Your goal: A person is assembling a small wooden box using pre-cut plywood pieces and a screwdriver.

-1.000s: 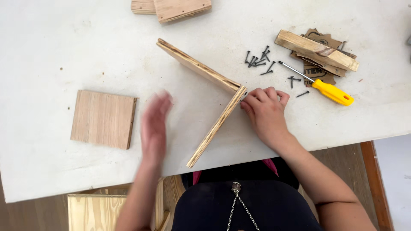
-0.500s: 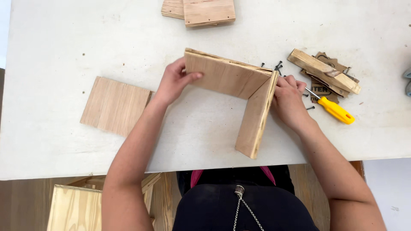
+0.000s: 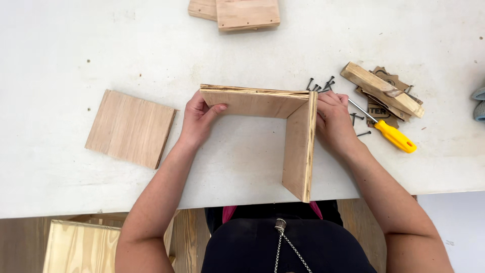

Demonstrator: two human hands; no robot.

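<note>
Since the earlier frames, both hands have settled onto the L-shaped assembly of two pale plywood boards (image 3: 283,131), which now stands squarer to the viewer, its corner at the far right.

Nearest, below the surface's near edge, a light plywood box (image 3: 81,247) sits at the lower left beside the person's dark clothing.

On the white work surface (image 3: 60,50), the assembly stands on edge: one board runs left to right along the far side, the other runs from that corner toward the near edge and ends just at it. The left hand (image 3: 198,120) grasps the free left end of the far board, thumb on its inner face, fingers behind. The right hand (image 3: 334,121) presses flat against the outer face of the right board at the corner joint, fingers curled over the top edge.

Left of the assembly, well apart, a square flat plywood panel (image 3: 131,127) lies on the surface. Right of the right hand lies a yellow-handled screwdriver (image 3: 389,132), just beside it. Dark screws (image 3: 319,85) are scattered just beyond the corner. Farther right, a stack of small wooden offcuts (image 3: 382,91) rests. At the far edge lie two more plywood pieces (image 3: 242,12).
</note>
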